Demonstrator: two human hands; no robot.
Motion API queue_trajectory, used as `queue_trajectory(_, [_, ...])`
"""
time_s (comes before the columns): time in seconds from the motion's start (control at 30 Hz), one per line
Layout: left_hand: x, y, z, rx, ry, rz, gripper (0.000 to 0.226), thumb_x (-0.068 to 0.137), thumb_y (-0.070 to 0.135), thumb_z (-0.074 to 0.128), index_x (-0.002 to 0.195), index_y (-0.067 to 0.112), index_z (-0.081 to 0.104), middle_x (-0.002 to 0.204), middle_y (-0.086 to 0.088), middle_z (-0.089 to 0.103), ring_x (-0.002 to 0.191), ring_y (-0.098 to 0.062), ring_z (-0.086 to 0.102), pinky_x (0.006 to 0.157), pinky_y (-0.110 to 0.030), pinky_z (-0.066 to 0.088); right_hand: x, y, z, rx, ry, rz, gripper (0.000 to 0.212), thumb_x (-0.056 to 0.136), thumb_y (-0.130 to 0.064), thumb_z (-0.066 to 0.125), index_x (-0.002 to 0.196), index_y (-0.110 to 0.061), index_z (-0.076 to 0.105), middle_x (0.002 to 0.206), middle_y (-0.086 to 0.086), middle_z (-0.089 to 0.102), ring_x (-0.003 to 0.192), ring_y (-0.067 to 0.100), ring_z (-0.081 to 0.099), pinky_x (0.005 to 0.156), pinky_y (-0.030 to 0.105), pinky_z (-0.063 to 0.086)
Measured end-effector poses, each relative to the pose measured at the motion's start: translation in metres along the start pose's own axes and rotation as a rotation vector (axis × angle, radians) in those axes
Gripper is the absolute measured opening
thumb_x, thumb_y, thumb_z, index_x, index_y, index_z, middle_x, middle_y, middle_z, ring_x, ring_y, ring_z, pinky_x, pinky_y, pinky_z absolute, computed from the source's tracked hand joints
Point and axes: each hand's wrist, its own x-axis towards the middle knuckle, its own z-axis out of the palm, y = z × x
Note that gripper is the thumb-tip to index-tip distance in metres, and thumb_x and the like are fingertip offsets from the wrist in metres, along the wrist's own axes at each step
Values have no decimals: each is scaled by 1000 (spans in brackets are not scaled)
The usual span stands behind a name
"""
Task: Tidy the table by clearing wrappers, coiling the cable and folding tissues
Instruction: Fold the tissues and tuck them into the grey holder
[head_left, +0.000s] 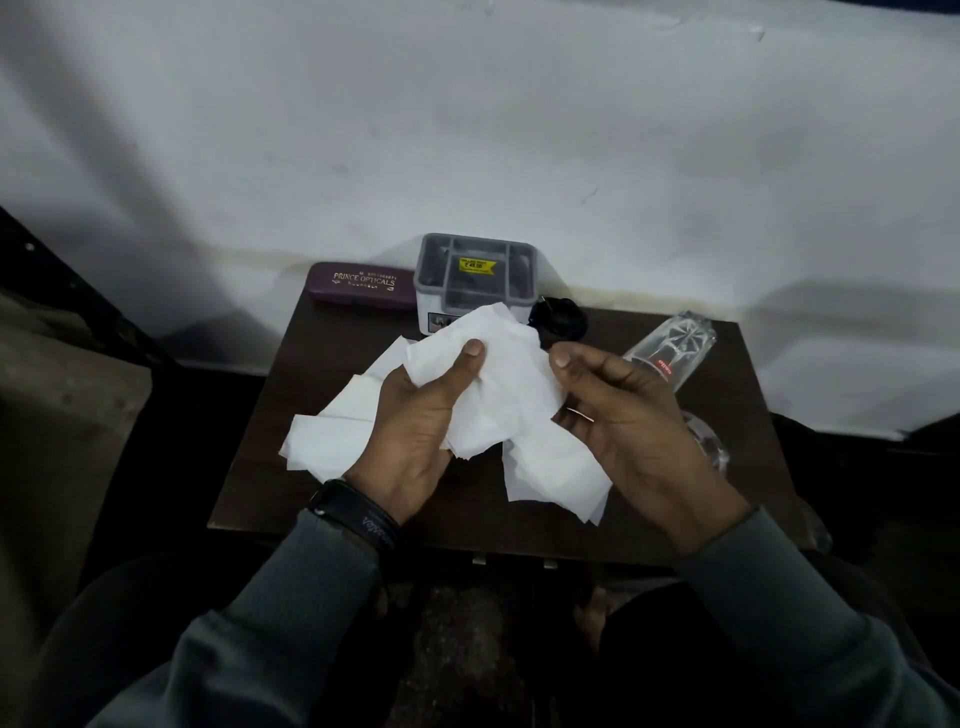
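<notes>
Both hands held above a small dark desk (270, 467). The left hand (415, 431) is closed on a crumpled white tissue (498, 384), thumb pressed across its face; the right hand (634, 426) pinches the same tissue at its right edge, fingers loosely curled. Further tissues (327, 441) lie spread beneath on the desk. Behind stand a purple spectacle case (358, 286), a grey organiser box (475, 275), and what appears to be a coiled black cable (563, 319). A clear bottle (670, 348) lies at right.

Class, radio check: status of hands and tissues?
Left hand and right hand gripping tissues. Unfolded, above table. Nothing blocking.
</notes>
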Motion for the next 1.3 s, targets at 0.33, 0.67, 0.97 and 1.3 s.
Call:
queue_trajectory(0.33, [1,-4,1,22,13,-14,9,93,14,72,101,15,74,104,-4,80,94,-19,77,83,-43,64,0,-2,1,51,1,4,41,75,-13,77,116,-9,71,110,10,76,101,23,74,81,36,64])
queue_trajectory(0.67, [4,-6,-1,-41,13,-120,21,102,27,61,107,9,71,102,-6,81,91,-22,78,72,-44,65,-1,-7,2,-134,60,-377,42,85,9,73,122,-10,66,114,6,78,105,16,73,92,30,58])
queue_trajectory(0.97, [2,-5,0,-143,-39,-234,35,98,41,62,114,12,72,109,-5,78,91,-19,78,69,-35,63,-21,-8,14,-1034,-36,-1085,37,94,6,67,128,-8,67,125,5,64,108,6,61,97,23,50])
queue_trajectory(1.3, [-3,-3,1,-308,-214,-323,50,90,65,61,115,25,75,93,9,57,85,-6,57,74,-21,48,-15,28,39,-1128,-295,-799,78,96,0,61,160,-26,26,158,-5,31,116,7,61,96,28,54])
